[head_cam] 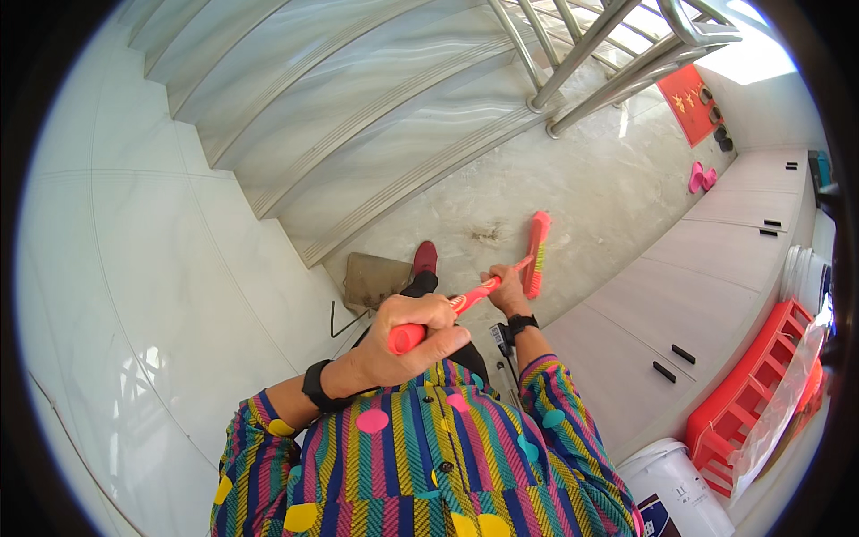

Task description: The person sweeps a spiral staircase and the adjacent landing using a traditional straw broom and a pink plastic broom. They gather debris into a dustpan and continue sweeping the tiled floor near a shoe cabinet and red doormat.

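Note:
Both my hands are on the red handle (478, 297) of a broom. My left hand (409, 322) wraps around its top end, close to my chest. Lower down the handle, my right hand (508, 293) grips it with the fingers closed. The pinkish-red broom head (536, 255), with some yellow-green bristles, is down at the tiled floor to the right of a small pile of dirt (488, 233). A dustpan (376, 280) with debris in it lies by the wall, left of my foot in a dark red shoe (425, 257).
Marble-look stairs (376, 114) rise at the upper left, with a metal railing (590, 54) beside them. Pale cabinets (698, 262) line the right side. A red plastic basket (745, 396) and a white bucket (678, 490) are at lower right. Pink slippers (701, 177) and a red mat (689, 107) lie farther off.

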Demonstrator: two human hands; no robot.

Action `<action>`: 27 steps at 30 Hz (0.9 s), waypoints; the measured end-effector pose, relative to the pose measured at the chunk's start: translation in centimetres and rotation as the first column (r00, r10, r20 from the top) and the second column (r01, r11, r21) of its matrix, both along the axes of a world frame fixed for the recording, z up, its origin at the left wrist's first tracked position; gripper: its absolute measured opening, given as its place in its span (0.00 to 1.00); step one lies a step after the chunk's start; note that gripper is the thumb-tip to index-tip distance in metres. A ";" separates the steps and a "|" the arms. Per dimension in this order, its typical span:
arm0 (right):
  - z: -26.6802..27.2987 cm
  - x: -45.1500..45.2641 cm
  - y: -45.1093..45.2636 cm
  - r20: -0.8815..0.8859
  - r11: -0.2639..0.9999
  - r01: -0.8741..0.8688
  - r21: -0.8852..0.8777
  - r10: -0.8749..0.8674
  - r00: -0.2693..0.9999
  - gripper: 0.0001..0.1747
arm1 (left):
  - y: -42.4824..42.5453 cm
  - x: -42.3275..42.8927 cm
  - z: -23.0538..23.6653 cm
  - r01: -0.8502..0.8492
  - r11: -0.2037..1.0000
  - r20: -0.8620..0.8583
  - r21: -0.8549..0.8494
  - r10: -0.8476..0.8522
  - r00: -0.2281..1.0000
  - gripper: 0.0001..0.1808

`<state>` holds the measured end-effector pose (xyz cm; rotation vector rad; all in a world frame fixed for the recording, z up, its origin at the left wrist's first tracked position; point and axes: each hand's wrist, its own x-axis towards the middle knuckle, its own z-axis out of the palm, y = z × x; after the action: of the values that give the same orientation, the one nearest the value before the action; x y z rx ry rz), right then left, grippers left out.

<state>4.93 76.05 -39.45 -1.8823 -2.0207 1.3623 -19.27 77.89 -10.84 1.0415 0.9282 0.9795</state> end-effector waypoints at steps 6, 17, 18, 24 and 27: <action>2.2 -7.4 -0.8 -0.127 0.970 -0.239 -0.046 0.232 0.965 0.18 | -1.7 -4.2 5.2 -0.092 0.996 -0.148 0.019 0.094 0.984 0.16; 4.8 0.8 2.0 0.054 0.981 -0.163 0.110 0.158 0.986 0.19 | -5.4 -2.5 2.4 -0.015 0.999 0.009 0.052 0.015 1.000 0.10; 3.9 2.0 2.3 0.034 0.974 -0.113 0.198 0.108 0.994 0.19 | -5.5 -1.5 0.6 -0.018 0.999 0.000 0.034 0.018 1.000 0.10; -1.2 5.3 1.2 0.046 0.958 -0.022 0.285 0.009 0.999 0.19 | -7.8 3.8 -4.9 -0.028 0.998 0.006 0.055 0.028 1.000 0.07; -2.1 2.9 -0.8 0.009 0.964 -0.096 0.248 0.097 0.995 0.18 | -9.9 2.7 -3.0 -0.113 0.993 -0.097 0.015 0.114 0.989 0.07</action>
<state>7.83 75.24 -41.56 -1.6942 -2.1898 1.0693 -16.59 67.95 -13.89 1.0612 1.0737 1.0355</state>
